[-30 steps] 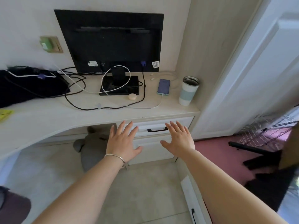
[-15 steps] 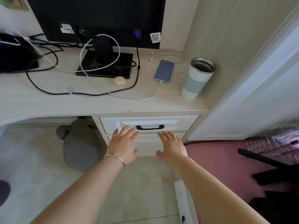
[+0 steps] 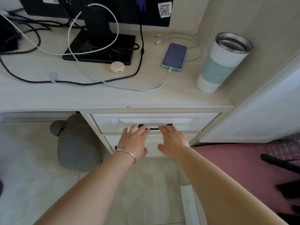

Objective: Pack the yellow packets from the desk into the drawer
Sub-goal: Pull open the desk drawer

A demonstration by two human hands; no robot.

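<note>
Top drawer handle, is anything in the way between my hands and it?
Nothing visible. The left hand and right hand both have fingertips at the black handle of the closed top drawer.

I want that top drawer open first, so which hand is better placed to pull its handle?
Right hand, narrowly: its fingertips lie over more of the handle; the left hand reaches only its left end. Both are open.

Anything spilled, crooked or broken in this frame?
Nothing spilled or damaged. The tumbler stands upright, the phone lies flat, plugged in, the top drawer is shut. Only loose cables sprawl over the desk, and no yellow packets are in view.
</note>
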